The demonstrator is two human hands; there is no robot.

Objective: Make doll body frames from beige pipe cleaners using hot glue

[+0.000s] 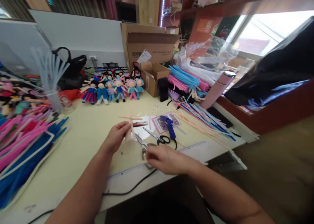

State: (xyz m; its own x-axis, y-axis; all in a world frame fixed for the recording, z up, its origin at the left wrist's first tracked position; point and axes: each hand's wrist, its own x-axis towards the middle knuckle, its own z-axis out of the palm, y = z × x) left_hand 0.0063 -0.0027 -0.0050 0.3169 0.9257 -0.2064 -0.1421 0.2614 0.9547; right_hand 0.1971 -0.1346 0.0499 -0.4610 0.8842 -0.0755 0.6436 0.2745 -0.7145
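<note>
My left hand [119, 134] pinches a small cross-shaped figure of peach pipe cleaners [131, 118], held above the table. My right hand [163, 158] is closed at the grey-handled scissors [140, 141], its fingers curled over the handle loops and partly hiding them. The blades of those scissors point up-left, toward the figure. Just beyond lie black-handled scissors [164, 140] and a blue glue gun [171, 128] resting on a pink-edged card [157, 125]. White paper [144, 134] and a small red-and-white item [140, 123] sit behind the figure.
Several finished dolls [120, 90] stand at the back beside cardboard boxes [154, 77]. Pipe cleaner bundles [24, 142] cover the left side; more pipe cleaners [203, 117] lie right, near a pink bottle [218, 90]. A ruler [127, 170] and black cable [132, 188] run along the front edge.
</note>
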